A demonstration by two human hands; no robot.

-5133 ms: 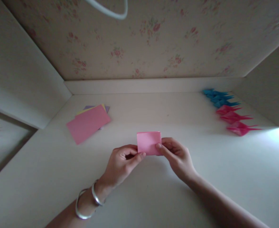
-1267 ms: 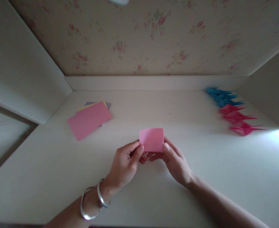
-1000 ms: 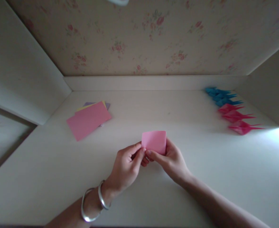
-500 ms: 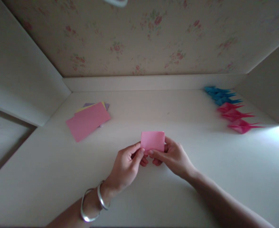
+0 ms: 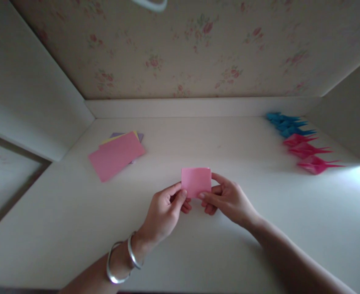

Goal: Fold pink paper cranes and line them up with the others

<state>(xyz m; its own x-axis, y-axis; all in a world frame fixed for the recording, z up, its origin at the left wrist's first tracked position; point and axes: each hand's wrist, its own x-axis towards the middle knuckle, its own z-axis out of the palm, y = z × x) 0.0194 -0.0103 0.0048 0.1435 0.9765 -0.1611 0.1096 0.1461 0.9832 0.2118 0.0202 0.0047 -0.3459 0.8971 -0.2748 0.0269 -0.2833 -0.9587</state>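
A small pink folded paper is held up between my two hands, just above the white table. My left hand, with two silver bangles on its wrist, pinches the paper's lower left corner, thumb in front. At the lower right edge my right hand grips it, with the thumb on the front face. Its index finger lies along the right side. The fingers behind the paper are partly hidden.
On the left lies a stack of pink paper sheets, with yellow and purple edges showing beneath. Blue origami cranes and pink origami cranes stand in a row at the right. A flowered wall panel rises behind the white table.
My right thumb has slid to the right along the paper's lower edge. The left hand keeps its pinch. The whole view has shifted slightly.
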